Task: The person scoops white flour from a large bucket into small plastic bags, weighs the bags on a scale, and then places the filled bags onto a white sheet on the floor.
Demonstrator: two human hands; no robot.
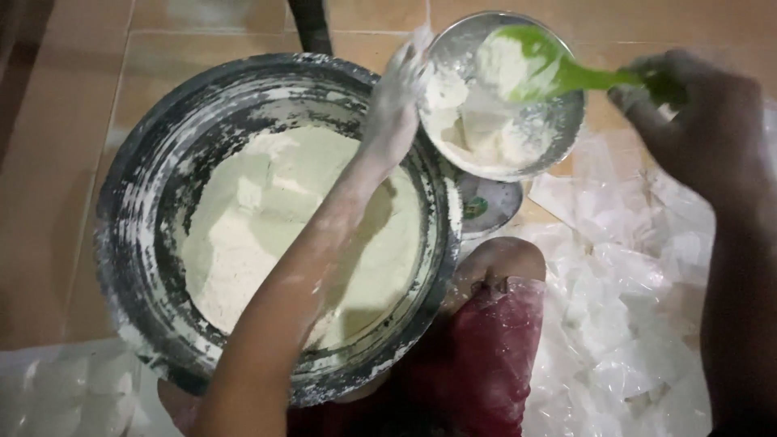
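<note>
While the large flour-caked basin fills the left and middle of the view, standing on the tiled floor and holding a broad mound of pale flour, the work in hand appears to be portioning that flour into a smaller vessel. To the right of the basin, a heap of clear plastic bags is spread over the floor, and a knee in red cloth is seen at the near edge between the two. Just beyond the basin's far right rim, a small metal bowl is held up, partly filled with flour, above what seems to be a small scale. The bowl's left rim is grasped by the flour-dusted left hand, the arm being stretched across the basin. A green spatula is gripped at its handle by the right hand, its blade lying in the bowl's flour. The step is judged to be trimming or levelling the portion. The next move probably calls for a steady bowl and small, careful strokes, so that no flour is spilled over the rim.
</note>
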